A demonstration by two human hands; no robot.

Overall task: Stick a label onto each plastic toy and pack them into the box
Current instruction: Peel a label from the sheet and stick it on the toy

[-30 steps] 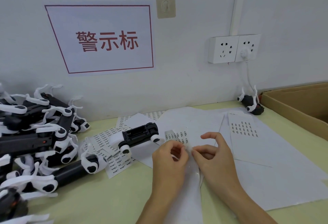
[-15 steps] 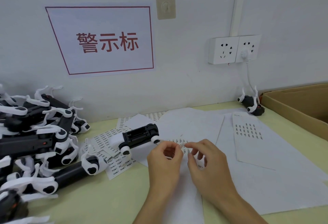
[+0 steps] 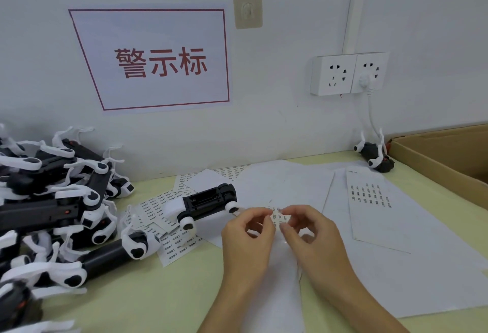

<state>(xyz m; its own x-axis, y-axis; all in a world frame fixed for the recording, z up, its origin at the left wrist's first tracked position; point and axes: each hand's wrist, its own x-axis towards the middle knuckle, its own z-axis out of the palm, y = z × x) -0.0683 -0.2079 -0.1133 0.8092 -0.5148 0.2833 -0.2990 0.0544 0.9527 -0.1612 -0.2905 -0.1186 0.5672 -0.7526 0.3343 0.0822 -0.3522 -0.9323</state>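
Observation:
A black and white plastic toy [image 3: 204, 202] lies upside down on the table, just left of my hands. My left hand [image 3: 247, 237] and my right hand [image 3: 310, 235] meet over a small label sheet [image 3: 277, 218], with the fingertips of both pinching at it. Whether a single label is lifted free I cannot tell. A heap of the same toys [image 3: 52, 200] fills the left side. The cardboard box [image 3: 446, 158] stands at the far right.
Several white backing sheets [image 3: 383, 240] cover the table's middle and right; one carries a block of labels [image 3: 371, 195]. More label sheets [image 3: 171, 229] lie by the heap. One toy [image 3: 376, 154] sits by the wall under the sockets [image 3: 348, 74], beside the box.
Both hands have lifted off the sheet and drawn slightly left, fingertips now pinching together at the labels. The toy beside them has not moved.

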